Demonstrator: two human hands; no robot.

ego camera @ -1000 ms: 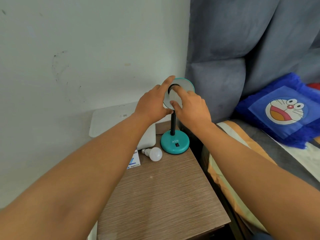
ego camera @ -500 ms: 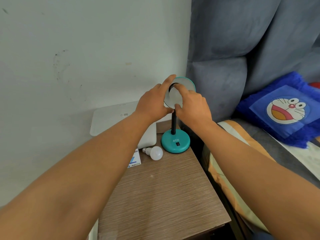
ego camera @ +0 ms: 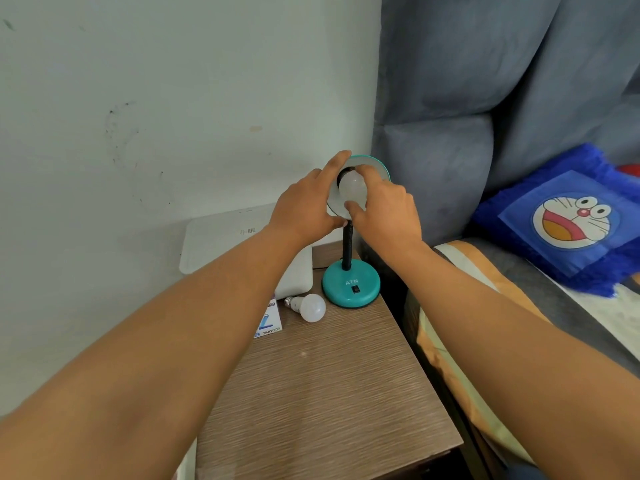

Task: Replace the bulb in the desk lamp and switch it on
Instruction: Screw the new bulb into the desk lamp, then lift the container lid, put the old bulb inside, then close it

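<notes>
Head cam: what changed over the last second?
The right hand re-gripped the bulb in the lamp shade: index finger now over its top, thumb beneath. The left hand still steadies the shade. The spare bulb and lamp base stayed put.

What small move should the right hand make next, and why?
Probably keep turning the bulb in the lamp shade: the right hand pinches it at the socket while the left hand steadies the shade. Another bulb lies on the table.
</notes>
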